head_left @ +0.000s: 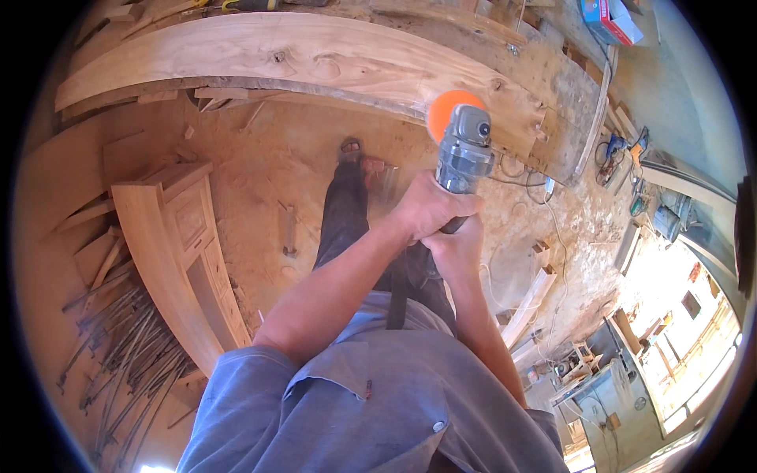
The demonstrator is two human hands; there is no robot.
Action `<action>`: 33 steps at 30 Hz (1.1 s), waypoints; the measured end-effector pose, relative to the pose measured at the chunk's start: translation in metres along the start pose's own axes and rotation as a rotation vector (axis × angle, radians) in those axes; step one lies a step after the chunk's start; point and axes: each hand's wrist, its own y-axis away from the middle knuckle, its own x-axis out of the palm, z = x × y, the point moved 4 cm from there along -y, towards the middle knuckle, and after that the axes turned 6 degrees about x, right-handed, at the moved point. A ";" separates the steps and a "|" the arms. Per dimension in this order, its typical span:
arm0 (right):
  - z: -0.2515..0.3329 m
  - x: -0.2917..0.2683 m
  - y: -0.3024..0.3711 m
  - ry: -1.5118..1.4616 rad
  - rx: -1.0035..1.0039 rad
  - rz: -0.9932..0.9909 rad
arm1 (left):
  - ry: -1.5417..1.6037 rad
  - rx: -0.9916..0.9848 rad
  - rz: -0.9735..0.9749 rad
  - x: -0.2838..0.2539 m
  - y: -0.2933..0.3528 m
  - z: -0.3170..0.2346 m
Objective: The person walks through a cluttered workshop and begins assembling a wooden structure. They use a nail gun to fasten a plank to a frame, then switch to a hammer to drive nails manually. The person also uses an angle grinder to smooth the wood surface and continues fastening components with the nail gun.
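Both my hands are wrapped round a grey angle grinder, held out in front of my body. My left hand grips its body just behind the gear head. Lower down, my right hand closes round the rear of the handle. An orange disc on the grinder's head overlaps the near edge of a long, pale wooden board with knots. The head hides part of the disc, and I cannot tell whether the disc touches the wood. The board lies across a workbench.
A panelled wooden cabinet frame stands at left, beside a heap of metal bar clamps. On the dusty floor are a hammer-like tool, cables and timber. A blue-and-red box sits at the far right.
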 end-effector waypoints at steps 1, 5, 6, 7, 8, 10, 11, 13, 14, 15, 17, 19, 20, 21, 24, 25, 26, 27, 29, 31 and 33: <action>-0.002 0.000 -0.001 -0.004 -0.006 -0.005 | 0.003 -0.014 -0.008 -0.004 0.002 -0.006; 0.003 0.007 -0.006 0.040 0.031 -0.004 | 0.137 0.001 0.014 -0.009 -0.001 -0.011; 0.002 0.003 -0.004 0.031 0.041 -0.003 | 0.094 -0.020 0.027 -0.007 -0.002 -0.007; 0.001 -0.002 -0.003 0.022 0.051 -0.004 | 0.051 -0.041 0.041 -0.001 -0.005 -0.001; 0.002 -0.010 0.002 0.036 0.047 -0.041 | 0.011 -0.061 0.053 0.007 -0.007 0.005; 0.003 -0.025 0.011 0.070 0.033 -0.113 | 0.000 -0.001 0.096 0.024 -0.010 0.009; -0.003 -0.030 0.014 0.011 0.051 -0.171 | -0.030 0.002 0.119 0.032 -0.011 0.011; -0.004 -0.034 0.015 -0.007 0.055 -0.158 | -0.076 -0.034 0.172 0.037 -0.013 0.015; -0.005 -0.035 0.015 -0.021 0.057 -0.152 | -0.082 -0.011 0.157 0.037 -0.013 0.013; -0.008 -0.035 0.014 -0.032 0.054 -0.131 | -0.088 0.013 0.141 0.036 -0.011 0.009; -0.014 -0.030 0.009 -0.058 0.047 -0.088 | -0.080 0.016 0.111 0.029 -0.009 0.007; -0.012 -0.022 0.004 -0.016 0.024 -0.060 | -0.054 -0.025 0.081 0.019 -0.008 0.006; -0.012 -0.017 0.002 0.006 0.013 -0.044 | -0.030 -0.030 0.071 0.014 -0.006 0.003; -0.011 -0.013 0.001 -0.013 0.004 -0.046 | -0.006 -0.035 0.060 0.009 -0.003 -0.001; -0.005 -0.008 0.003 -0.023 -0.001 -0.060 | -0.003 -0.042 0.051 0.005 -0.001 0.002; -0.002 -0.012 0.007 -0.004 0.011 -0.079 | -0.021 -0.028 0.053 0.009 -0.002 0.011; -0.001 -0.016 0.011 0.017 0.024 -0.099 | -0.037 -0.015 0.056 0.014 -0.002 0.013; -0.003 -0.019 0.012 -0.007 0.023 -0.095 | -0.057 -0.032 0.078 0.018 -0.003 0.014; -0.005 -0.024 0.012 -0.055 0.018 -0.093 | -0.099 -0.066 0.125 0.025 -0.005 0.012; 0.005 -0.018 0.010 -0.079 0.002 -0.073 | -0.105 -0.054 0.087 0.020 -0.007 0.013; 0.007 -0.015 0.007 -0.102 0.008 -0.062 | -0.083 -0.059 0.074 0.017 -0.009 0.013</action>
